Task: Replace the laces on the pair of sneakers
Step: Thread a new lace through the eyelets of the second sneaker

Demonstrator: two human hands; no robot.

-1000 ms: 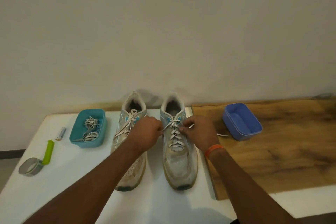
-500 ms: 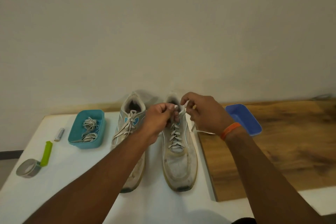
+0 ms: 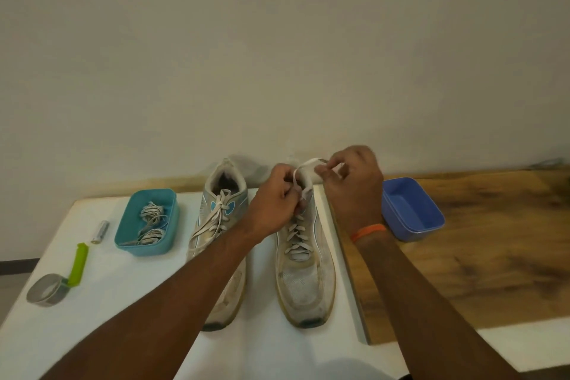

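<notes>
1. The left hand's (image 3: 274, 197) fingers are curled tight around the lace (image 3: 305, 165) at the top eyelets of the right sneaker (image 3: 303, 259). The right hand's (image 3: 354, 185) thumb and forefinger pinch the same lace higher up, so a short white strip arches between the two hands.
2. Nearest the camera, both forearms cross the white table (image 3: 277, 352). The left one hides part of the left sneaker (image 3: 216, 225), and the hands cover the right sneaker's tongue and collar. Where the lace ends cannot be made out.
3. The sneakers stand side by side on the white table, toes toward the camera. The left one's lace lies slack and untied, and the right one is laced up to the hands.
4. At the table's left edge, a roll of grey tape (image 3: 46, 290) touches a green clip (image 3: 78, 264). A small battery (image 3: 100, 231) lies a little farther back; any print on it is too small to read.
5. A teal tub (image 3: 148, 222) beside the left sneaker holds bundled grey-white laces (image 3: 151, 225).
6. A blue tub (image 3: 411, 213) sits on a wooden board (image 3: 478, 256) to the right, with nothing visible inside.
7. The left sneaker's tongue carries a blue emblem whose shape is unclear.
8. An orange band (image 3: 368, 231) circles the right wrist.
</notes>
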